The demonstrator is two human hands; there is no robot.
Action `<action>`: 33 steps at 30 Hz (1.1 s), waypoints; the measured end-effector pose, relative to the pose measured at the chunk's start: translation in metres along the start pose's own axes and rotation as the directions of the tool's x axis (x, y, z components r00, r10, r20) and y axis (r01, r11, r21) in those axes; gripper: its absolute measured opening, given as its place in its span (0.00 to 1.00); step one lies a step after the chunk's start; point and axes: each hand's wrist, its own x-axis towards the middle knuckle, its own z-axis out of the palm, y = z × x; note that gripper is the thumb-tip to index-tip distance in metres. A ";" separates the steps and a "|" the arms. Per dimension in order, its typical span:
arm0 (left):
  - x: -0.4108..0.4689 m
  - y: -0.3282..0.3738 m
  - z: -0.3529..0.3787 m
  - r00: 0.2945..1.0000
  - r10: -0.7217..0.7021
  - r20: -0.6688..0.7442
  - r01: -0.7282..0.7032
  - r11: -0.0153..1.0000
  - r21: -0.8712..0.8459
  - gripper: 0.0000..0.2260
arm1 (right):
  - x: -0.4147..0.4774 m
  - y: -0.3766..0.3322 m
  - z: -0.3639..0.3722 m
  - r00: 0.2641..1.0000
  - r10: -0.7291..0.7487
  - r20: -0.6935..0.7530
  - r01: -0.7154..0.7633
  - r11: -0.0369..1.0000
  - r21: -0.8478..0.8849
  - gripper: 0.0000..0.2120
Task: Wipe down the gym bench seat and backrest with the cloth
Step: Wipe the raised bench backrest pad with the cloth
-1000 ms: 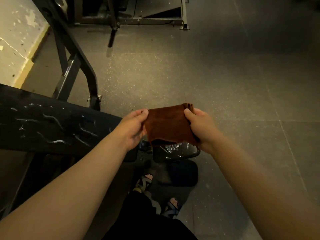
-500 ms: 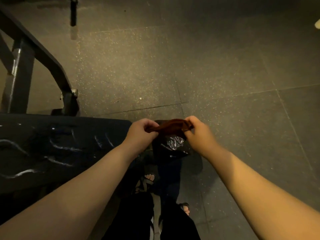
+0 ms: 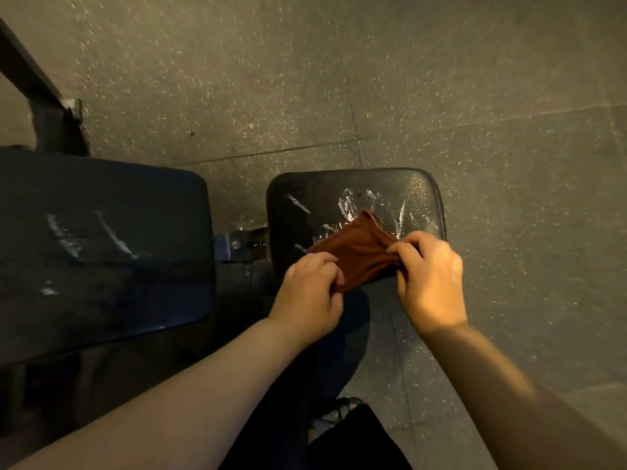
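Observation:
A brown cloth (image 3: 356, 252) is stretched between my two hands just above the near edge of the black bench seat (image 3: 417, 195). My left hand (image 3: 310, 296) grips the cloth's left end with curled fingers. My right hand (image 3: 431, 276) pinches its right end. White smears streak the seat pad around the cloth. The larger dark backrest pad (image 3: 101, 252) lies to the left, also marked with white streaks. A metal bracket (image 3: 237, 245) joins the two pads.
Speckled grey rubber floor tiles (image 3: 373, 79) spread beyond and to the right of the bench. A dark steel frame post (image 3: 51, 127) rises at the upper left behind the backrest. My dark trousers and a sandalled foot (image 3: 342, 408) show below the hands.
The view has tilted down and closer, so the seat pad now shows in full. Both hands have lowered the cloth over the seat and bunched it between them.

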 end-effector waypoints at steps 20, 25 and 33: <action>0.107 0.055 0.102 0.774 0.558 -0.301 -0.440 0.814 0.378 0.30 | 0.050 0.057 0.040 0.857 0.291 -0.425 0.123 0.686 0.717 0.22; 0.089 0.040 0.108 0.799 0.541 -0.263 -0.428 0.818 0.385 0.32 | 0.047 0.052 0.054 0.894 0.149 -0.423 0.118 0.833 0.541 0.16; 0.098 0.035 0.085 0.695 0.594 -0.405 -0.451 0.799 0.397 0.18 | 0.051 0.040 0.031 0.925 0.213 -0.316 -0.025 0.862 0.506 0.18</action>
